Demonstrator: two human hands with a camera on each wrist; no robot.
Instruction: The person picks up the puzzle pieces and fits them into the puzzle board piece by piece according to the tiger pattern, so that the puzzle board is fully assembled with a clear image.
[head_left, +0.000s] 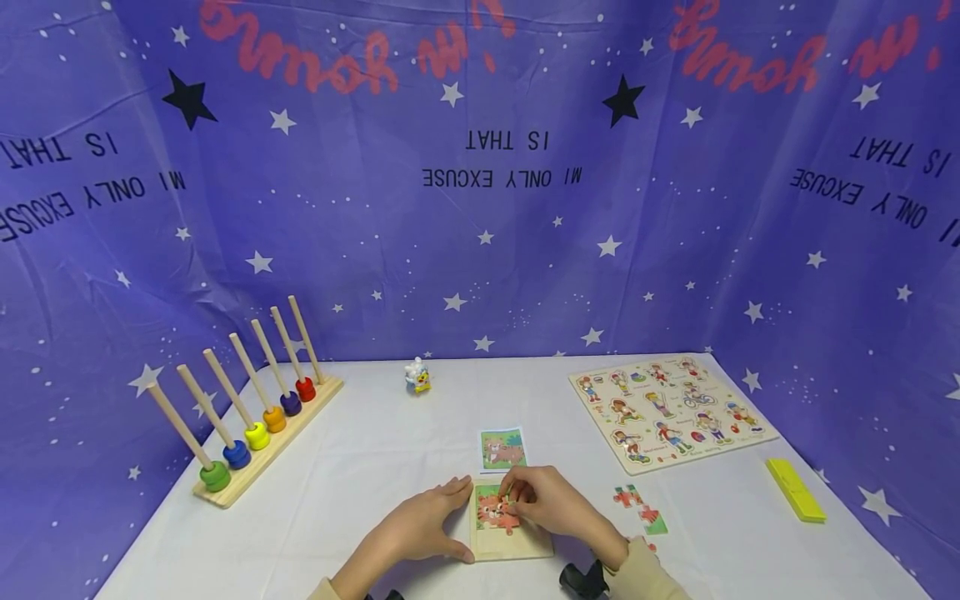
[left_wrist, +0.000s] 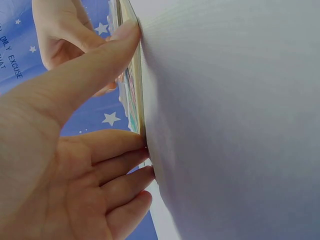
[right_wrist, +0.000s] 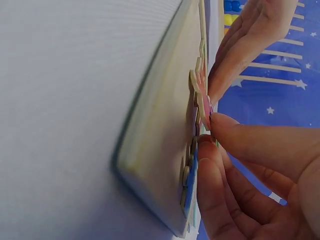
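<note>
A wooden puzzle tray [head_left: 517, 548] lies flat on the white table, partly filled with pieces showing an orange tiger's face [head_left: 491, 510] on green. My left hand [head_left: 423, 523] rests at the tray's left side, its thumb and straight fingers [left_wrist: 120, 145] touching the edge. Over the tray, my right hand [head_left: 553, 500] pinches a pinkish-orange puzzle piece [right_wrist: 203, 102] between thumb and fingers; the piece is tilted above the others. Just behind the tray lies a picture card [head_left: 504, 451] with an animal on green.
Loose puzzle pieces [head_left: 651, 518] lie right of the tray. Further right are a yellow block [head_left: 795, 490] and a wooden board of sports figures [head_left: 667, 412]. A peg rack with coloured rings [head_left: 273, 446] stands left; a small toy figure [head_left: 417, 377] is at the back.
</note>
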